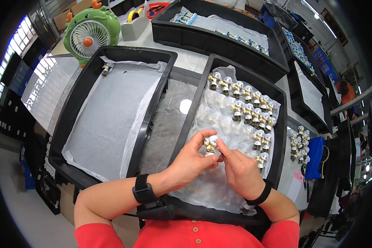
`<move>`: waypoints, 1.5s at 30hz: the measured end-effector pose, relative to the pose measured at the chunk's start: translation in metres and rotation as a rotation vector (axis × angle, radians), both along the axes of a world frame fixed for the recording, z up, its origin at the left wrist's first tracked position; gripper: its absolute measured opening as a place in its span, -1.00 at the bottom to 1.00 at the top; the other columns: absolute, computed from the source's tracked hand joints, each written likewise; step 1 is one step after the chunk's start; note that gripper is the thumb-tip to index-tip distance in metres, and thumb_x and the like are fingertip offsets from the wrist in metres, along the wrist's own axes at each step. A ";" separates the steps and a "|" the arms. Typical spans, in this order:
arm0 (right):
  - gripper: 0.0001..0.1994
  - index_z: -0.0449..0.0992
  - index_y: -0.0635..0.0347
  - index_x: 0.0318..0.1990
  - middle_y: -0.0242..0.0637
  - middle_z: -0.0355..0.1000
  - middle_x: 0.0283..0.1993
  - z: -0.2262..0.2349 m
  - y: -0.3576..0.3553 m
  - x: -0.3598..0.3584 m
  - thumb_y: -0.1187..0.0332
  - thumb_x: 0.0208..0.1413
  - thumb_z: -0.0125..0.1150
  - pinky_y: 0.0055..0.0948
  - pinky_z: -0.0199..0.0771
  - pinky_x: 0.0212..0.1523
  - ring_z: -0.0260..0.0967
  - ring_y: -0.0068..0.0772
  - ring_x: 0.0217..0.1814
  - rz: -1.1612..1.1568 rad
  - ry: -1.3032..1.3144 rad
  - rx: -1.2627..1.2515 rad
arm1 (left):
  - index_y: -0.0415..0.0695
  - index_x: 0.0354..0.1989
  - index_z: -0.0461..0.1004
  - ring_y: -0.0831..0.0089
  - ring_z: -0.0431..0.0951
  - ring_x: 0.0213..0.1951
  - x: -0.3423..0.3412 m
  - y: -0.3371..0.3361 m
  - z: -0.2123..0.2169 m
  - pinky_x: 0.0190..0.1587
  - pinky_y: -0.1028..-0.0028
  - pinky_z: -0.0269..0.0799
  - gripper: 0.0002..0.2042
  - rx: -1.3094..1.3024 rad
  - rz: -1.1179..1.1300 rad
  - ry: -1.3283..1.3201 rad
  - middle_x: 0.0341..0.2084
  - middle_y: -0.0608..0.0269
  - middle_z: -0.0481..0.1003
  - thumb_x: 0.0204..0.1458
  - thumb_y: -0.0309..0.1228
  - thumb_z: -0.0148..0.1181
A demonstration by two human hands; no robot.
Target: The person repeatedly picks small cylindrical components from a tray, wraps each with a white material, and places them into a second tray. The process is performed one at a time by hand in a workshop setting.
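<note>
A small figurine [211, 144] with white hair and gold-and-white clothing is held upright in my left hand [190, 156], between thumb and fingers. My right hand [240, 167] is closed, its fingertips touching the figurine's right side. A small dark bit shows beside those fingertips; whether it is a tool is hidden. Both hands are above the right black tray [282, 136], which is lined with white sheeting. Rows of similar figurines [247, 93] stand along its far and right parts, with a single figurine [261, 160] near my right hand.
At left, a lined black tray [56, 140] has one figurine [106, 68] in its far corner. A green fan [89, 35] and a tape dispenser [135, 27] stand behind. Another black tray [219, 41] holds blue pieces. More figurines [299, 144] and a blue bin [316, 157] are at right.
</note>
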State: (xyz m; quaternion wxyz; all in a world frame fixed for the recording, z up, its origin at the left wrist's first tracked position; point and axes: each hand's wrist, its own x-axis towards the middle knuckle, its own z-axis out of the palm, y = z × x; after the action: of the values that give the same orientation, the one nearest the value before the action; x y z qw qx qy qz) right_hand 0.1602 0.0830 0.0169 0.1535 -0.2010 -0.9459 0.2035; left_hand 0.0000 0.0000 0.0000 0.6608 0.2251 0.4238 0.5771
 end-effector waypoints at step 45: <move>-0.84 0.40 0.19 -0.29 -0.46 0.26 -0.61 0.031 0.028 0.008 0.28 0.20 0.03 -0.66 0.10 -0.63 0.12 -0.71 -0.65 -0.345 0.678 -0.737 | -0.02 0.22 0.04 0.35 0.46 -0.04 0.001 0.001 0.006 -0.03 0.41 0.43 -0.44 0.136 -0.212 0.075 0.07 0.20 0.25 0.05 -0.56 0.09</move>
State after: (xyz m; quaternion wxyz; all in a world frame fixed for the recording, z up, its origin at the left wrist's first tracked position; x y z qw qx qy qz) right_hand 0.1681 0.1110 0.0482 0.4010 -0.3172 -0.6621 0.5479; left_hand 0.0014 0.0012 0.0057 0.6848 0.3344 0.3820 0.5228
